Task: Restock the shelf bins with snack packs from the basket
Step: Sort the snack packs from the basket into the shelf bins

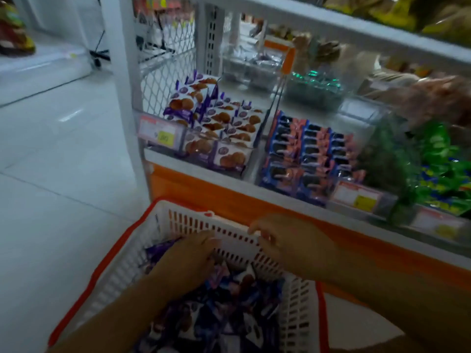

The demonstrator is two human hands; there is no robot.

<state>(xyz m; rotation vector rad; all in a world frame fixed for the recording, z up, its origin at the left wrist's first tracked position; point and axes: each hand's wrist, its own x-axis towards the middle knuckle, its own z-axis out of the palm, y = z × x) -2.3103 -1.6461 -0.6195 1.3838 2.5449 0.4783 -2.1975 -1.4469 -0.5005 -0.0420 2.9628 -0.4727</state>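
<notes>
The right hand [288, 242] has its fingers [256, 230] curled over the top edge of the far wall of the basket [193, 222], gripping it there. The left hand [188, 258] reaches down inside the basket with its fingers bent into the heap of snack packs [229, 317]. I cannot tell whether it has closed on a pack, because the fingertips are lost among the wrappers and the frame is blurred.

The basket is white slotted plastic with an orange rim, and it sits low in front of the orange base panel [204, 192] of the shelf unit. The packs in it lie jumbled, in purple, dark blue and white.

Just above the panel, clear bins stand side by side along the lowest shelf. The left bin [178, 149] holds purple-and-white biscuit packs [224, 123] standing in rows, with more stacked on top toward the back. The next bin to its right is packed with blue-and-pink packs [308, 154], also in rows. Further right are green packs [438, 159], too smeared to read.

Price tags with yellow patches hang on the bin fronts — one on the left bin [159, 133], another below the blue-and-pink packs [356, 197]. Clear tubs [254, 70] sit further back, blurred. Pale floor tiles [63, 174] spread out to the left.
</notes>
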